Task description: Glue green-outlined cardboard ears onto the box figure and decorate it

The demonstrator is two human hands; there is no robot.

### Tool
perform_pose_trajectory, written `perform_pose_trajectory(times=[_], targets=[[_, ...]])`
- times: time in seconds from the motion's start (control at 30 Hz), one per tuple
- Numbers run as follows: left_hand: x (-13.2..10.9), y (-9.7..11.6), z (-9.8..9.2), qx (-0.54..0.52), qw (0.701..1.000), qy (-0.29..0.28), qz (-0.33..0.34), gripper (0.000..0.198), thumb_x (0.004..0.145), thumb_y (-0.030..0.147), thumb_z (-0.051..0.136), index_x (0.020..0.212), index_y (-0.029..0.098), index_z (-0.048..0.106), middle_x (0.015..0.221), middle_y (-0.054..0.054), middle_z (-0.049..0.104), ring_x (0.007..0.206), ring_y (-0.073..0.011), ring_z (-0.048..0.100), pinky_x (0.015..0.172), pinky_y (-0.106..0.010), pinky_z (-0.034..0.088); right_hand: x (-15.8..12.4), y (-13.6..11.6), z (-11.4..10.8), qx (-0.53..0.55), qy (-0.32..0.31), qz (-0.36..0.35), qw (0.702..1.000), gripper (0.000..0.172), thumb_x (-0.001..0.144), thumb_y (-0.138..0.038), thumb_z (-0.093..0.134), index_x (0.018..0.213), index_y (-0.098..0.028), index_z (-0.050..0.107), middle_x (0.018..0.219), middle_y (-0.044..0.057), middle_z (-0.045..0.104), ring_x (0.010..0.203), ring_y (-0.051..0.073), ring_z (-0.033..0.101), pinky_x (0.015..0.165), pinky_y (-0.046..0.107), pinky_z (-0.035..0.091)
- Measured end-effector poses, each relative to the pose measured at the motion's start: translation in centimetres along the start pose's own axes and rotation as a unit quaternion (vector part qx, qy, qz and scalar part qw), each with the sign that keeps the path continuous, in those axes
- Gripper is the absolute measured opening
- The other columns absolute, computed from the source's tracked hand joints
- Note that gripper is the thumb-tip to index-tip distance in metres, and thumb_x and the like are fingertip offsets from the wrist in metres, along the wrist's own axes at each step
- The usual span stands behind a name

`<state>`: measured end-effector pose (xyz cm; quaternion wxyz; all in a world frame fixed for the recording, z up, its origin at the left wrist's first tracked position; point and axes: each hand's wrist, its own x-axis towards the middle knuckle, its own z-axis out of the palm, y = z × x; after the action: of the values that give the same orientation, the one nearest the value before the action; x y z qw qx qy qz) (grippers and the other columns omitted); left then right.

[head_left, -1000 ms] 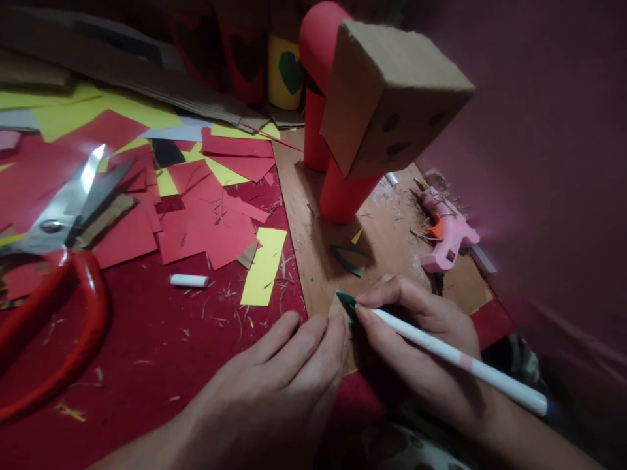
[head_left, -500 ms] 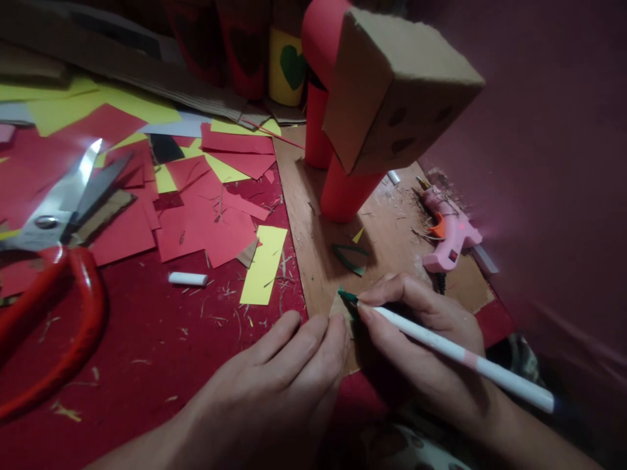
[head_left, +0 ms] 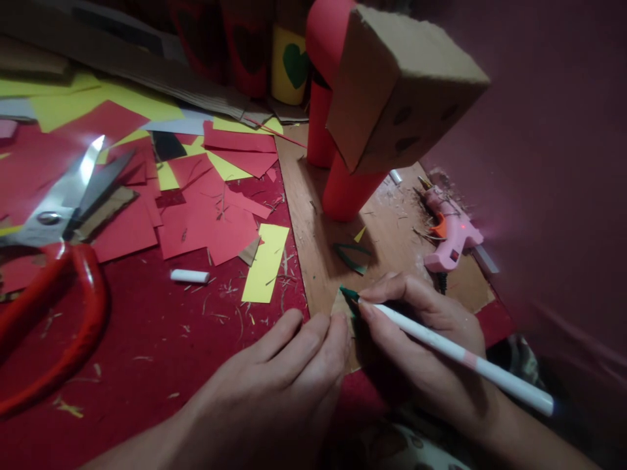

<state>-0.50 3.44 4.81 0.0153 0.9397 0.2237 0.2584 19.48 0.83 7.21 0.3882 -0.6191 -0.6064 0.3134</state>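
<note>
My right hand [head_left: 431, 320] pinches a white felt-tip pen [head_left: 509, 380] near its front end. The green tip touches a small piece of cardboard [head_left: 339, 303], whose upper edge looks dark green. Bent fingertips of my left hand [head_left: 284, 372] press and hold this piece from the left; much of it is hidden under both hands. Just beyond it on the wooden board [head_left: 313, 261] lies a leaf-shaped, green-edged scrap [head_left: 351, 258]. A white pen cap [head_left: 190, 276] rests on the red cloth to the left.
Large red-handled scissors [head_left: 63, 228] lie spread at left, among red and yellow paper scraps [head_left: 196, 209]. A cardboard box head [head_left: 406, 91] on a red tube [head_left: 350, 192] rises behind my hands. At right lies a pink glue gun [head_left: 453, 228], its red light on.
The view shifts very slightly. Both hands keep nearly the same pose, with the pen tip still at the cardboard's upper edge.
</note>
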Motion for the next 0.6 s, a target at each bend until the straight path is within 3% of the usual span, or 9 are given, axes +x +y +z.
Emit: perform_pose_trajectory(times=[0.17,0.3,0.47,0.6], targets=[[-0.3,0.1,0.2,-0.001,1.000,-0.014,0.003,0.043,0.104,0.023,0.034,0.117,0.015,0.074,0.121,-0.002,0.075,0.114,-0.0172,0.058,0.108,-0.025,0.039,-0.2,0.1,-0.1,-0.003,0.002,-0.022,1.000,0.010,0.091,-0.016,0.066,0.086,-0.024,0.066,0.071,-0.003,0.068,0.058,0.012,0.063,0.054,0.023,0.050],[-0.2,0.0,0.1,-0.002,1.000,-0.006,0.001,0.042,0.105,0.022,0.032,0.120,0.014,0.070,0.122,-0.002,0.075,0.113,-0.0176,0.059,0.110,-0.028,0.035,-0.2,0.2,-0.1,0.002,-0.003,0.001,1.000,0.008,0.092,-0.017,0.065,0.088,-0.024,0.066,0.071,-0.002,0.066,0.055,0.011,0.060,0.051,0.022,0.049],[0.6,-0.2,-0.4,0.016,0.999,-0.033,0.018,0.048,0.106,0.020,0.027,0.112,0.016,0.074,0.116,0.001,0.079,0.104,-0.0159,0.065,0.096,-0.029,0.040,0.0,0.1,0.0,-0.009,0.002,-0.018,1.000,0.008,0.092,-0.017,0.066,0.088,-0.024,0.065,0.070,-0.003,0.066,0.055,0.011,0.061,0.052,0.023,0.050],[0.9,-0.2,-0.4,0.017,0.999,-0.039,0.012,0.047,0.105,0.020,0.029,0.113,0.016,0.076,0.116,0.001,0.079,0.105,-0.0161,0.064,0.095,-0.029,0.041,0.0,0.3,0.1,-0.005,0.005,-0.024,1.000,0.010,0.090,-0.014,0.066,0.087,-0.024,0.067,0.071,-0.003,0.066,0.058,0.011,0.062,0.051,0.021,0.048]])
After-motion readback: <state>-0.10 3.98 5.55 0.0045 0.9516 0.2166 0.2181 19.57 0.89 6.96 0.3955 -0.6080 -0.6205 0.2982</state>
